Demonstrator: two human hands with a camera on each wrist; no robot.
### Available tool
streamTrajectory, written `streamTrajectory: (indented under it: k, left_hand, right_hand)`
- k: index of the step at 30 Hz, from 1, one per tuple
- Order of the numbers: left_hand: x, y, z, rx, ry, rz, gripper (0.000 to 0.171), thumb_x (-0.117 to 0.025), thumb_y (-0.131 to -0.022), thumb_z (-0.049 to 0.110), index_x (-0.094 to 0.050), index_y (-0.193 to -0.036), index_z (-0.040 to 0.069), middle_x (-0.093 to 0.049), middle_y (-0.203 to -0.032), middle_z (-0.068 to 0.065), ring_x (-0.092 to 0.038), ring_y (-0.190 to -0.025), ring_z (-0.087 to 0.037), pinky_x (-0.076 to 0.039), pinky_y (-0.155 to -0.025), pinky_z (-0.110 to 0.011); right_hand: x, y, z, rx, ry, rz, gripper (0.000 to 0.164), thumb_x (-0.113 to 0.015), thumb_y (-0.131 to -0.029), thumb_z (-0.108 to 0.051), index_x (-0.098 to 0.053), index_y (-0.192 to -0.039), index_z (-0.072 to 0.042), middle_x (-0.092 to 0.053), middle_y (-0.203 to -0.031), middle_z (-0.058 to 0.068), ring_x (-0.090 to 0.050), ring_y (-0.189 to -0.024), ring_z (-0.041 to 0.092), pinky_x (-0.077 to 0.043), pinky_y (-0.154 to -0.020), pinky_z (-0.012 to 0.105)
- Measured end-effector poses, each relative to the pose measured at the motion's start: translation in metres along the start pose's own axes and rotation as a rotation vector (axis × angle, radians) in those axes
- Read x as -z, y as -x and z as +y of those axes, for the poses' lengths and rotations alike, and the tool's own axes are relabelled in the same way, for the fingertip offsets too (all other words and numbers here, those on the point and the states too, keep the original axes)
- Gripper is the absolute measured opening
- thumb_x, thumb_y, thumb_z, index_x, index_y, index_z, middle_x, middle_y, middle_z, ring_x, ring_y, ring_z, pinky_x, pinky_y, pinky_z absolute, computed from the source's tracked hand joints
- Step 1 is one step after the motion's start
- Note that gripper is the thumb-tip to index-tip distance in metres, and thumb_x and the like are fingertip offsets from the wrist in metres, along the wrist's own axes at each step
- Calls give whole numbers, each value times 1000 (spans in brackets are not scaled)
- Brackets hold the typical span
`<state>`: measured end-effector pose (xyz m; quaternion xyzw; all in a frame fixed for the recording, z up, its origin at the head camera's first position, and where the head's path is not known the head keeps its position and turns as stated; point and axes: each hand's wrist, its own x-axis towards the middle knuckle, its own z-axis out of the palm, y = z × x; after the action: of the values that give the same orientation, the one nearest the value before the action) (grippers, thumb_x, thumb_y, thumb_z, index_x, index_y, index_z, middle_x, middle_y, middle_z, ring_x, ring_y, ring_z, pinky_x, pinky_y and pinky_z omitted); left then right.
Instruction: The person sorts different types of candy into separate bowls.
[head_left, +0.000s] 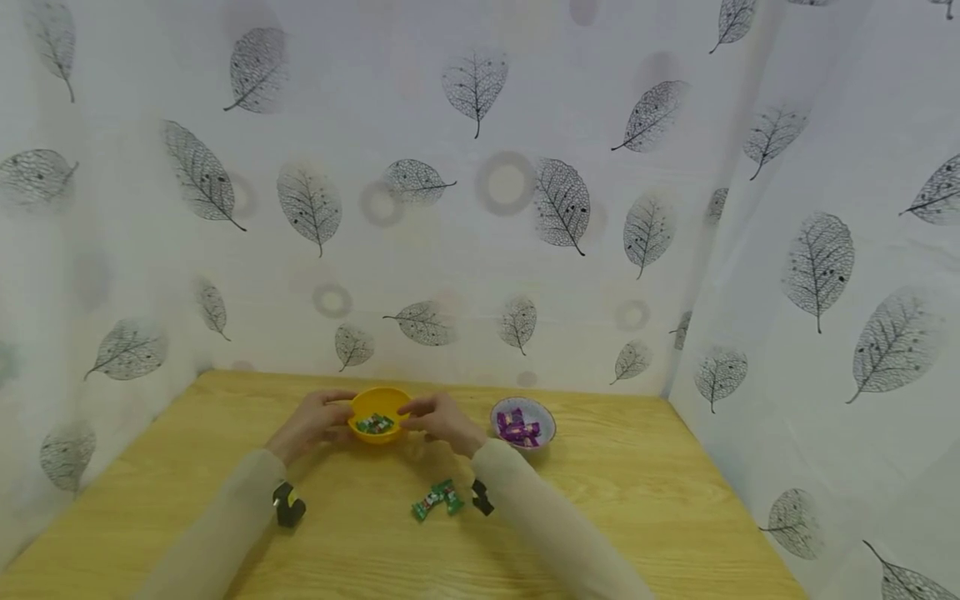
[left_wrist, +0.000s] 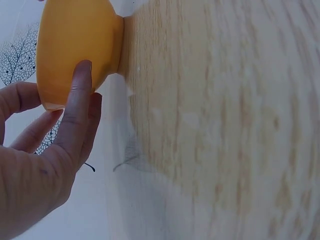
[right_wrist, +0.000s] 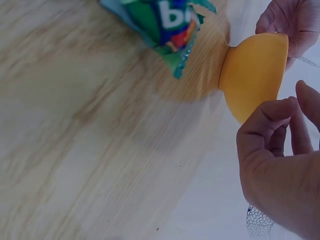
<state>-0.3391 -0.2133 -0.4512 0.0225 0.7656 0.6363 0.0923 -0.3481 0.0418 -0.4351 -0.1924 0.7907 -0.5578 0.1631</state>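
Observation:
A yellow bowl [head_left: 381,437] with several green-wrapped candies [head_left: 375,424] inside stands at the back of the table. My left hand [head_left: 318,423] holds its left rim, with one finger laid along the outer wall in the left wrist view, where the left hand [left_wrist: 55,145] sits below the bowl [left_wrist: 75,45]. From the other side my right hand [head_left: 444,422] grips the right rim. In the right wrist view, curled fingers of the right hand [right_wrist: 280,155] meet the edge of the bowl [right_wrist: 255,75]. The candies are hidden from both wrist views.
Green-wrapped candies [head_left: 438,499] lie on the wooden table [head_left: 360,542] in front of the bowl, near my right forearm. To the right stands a pale bowl [head_left: 546,421] holding several purple-wrapped candies [head_left: 517,428]. A leaf-patterned curtain [head_left: 465,250] borders the table's back and sides.

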Motion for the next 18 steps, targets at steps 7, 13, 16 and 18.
streamTrajectory:
  k: [7, 13, 16, 18]
  left_hand:
    - [0, -2, -1, 1, -2, -6, 54, -51, -96, 5, -36, -145, -9, -45, -139, -36, -66, -95, -19, -61, -78, -36]
    - [0, -2, 0, 11, 2, -6, 54, -51, -95, 5, -36, -145, -9, -43, -139, -36, -66, -95, -19, -61, -79, -37]
    - [0, -1, 1, 10, -2, -6, 54, -51, -96, 5, -36, -145, -9, -44, -139, -36, -66, -98, -21, -60, -79, -37]
    - [0, 0, 1, 9, -7, -8, 54, -51, -97, 6, -35, -146, -9, -44, -140, -36, -66, -99, -22, -60, -80, -37]
  right_hand:
    - [11, 3, 12, -4, 11, -52, 31, -69, -91, -18, -69, -119, -7, -69, -113, 1, -60, -90, 13, -53, -68, 27]
    - [19, 11, 14, -3, 44, -84, 33, -69, -91, -20, -69, -121, -6, -68, -118, 2, -61, -94, 11, -57, -79, 37]
    - [23, 16, 14, 6, 37, -101, 31, -69, -91, -18, -69, -120, -7, -68, -119, 4, -61, -95, 12, -57, -81, 40]
    - [25, 19, 15, 10, 35, -120, 29, -68, -91, -16, -70, -119, -8, -69, -119, 4, -63, -96, 13, -57, -81, 40]
